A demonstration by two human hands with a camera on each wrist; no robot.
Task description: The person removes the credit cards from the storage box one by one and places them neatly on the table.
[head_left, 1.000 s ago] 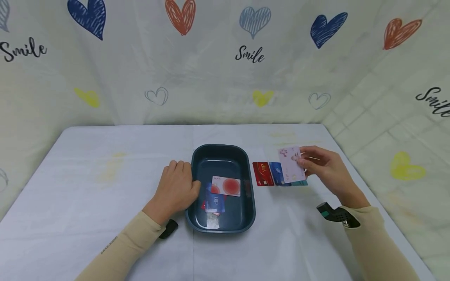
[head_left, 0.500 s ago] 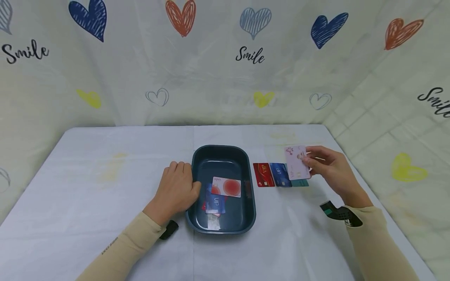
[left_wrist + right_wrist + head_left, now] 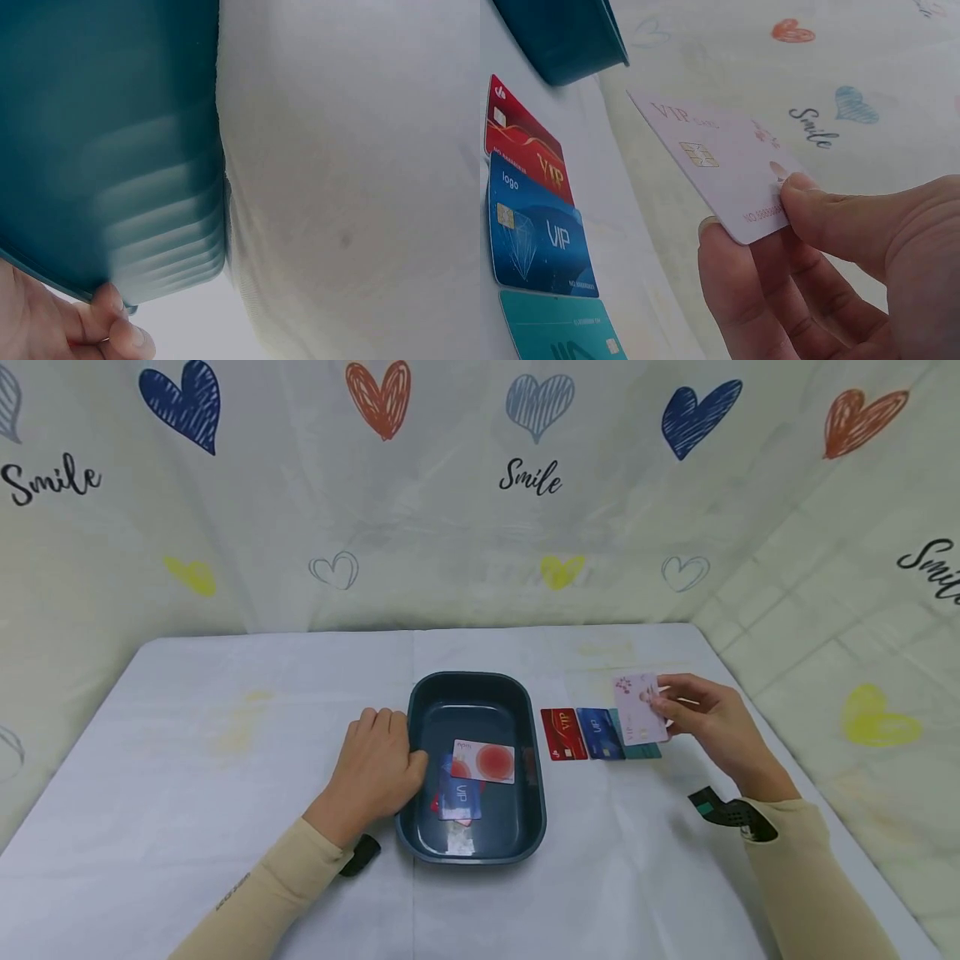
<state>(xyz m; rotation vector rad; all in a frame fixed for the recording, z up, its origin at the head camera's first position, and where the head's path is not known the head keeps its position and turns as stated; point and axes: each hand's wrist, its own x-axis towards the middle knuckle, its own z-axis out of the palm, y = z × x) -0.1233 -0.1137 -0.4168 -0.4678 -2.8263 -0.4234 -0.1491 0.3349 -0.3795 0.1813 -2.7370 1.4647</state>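
My right hand [image 3: 712,727] pinches a pale pink VIP card [image 3: 637,710] between thumb and fingers, held up above the table. Below it a red card [image 3: 564,734], a blue card [image 3: 599,734] and a teal card [image 3: 643,752] lie side by side in a row; the pink one partly covers the teal one in the head view. With curled fingers my left hand [image 3: 375,768] grips the left rim of a dark blue-green plastic tray [image 3: 495,839]. Its fingertips [image 3: 112,300] show at the rim in the left wrist view.
Inside the tray, a white card with red circles [image 3: 491,762] overlaps a blue VIP card [image 3: 459,806], with red edges of something showing beneath. A white cloth [image 3: 225,793] covers the table. Behind it hangs a backdrop [image 3: 450,527] printed with hearts.
My right hand has moved slightly right with the pink card, uncovering the blue card in the row. The left hand keeps its place on the tray.
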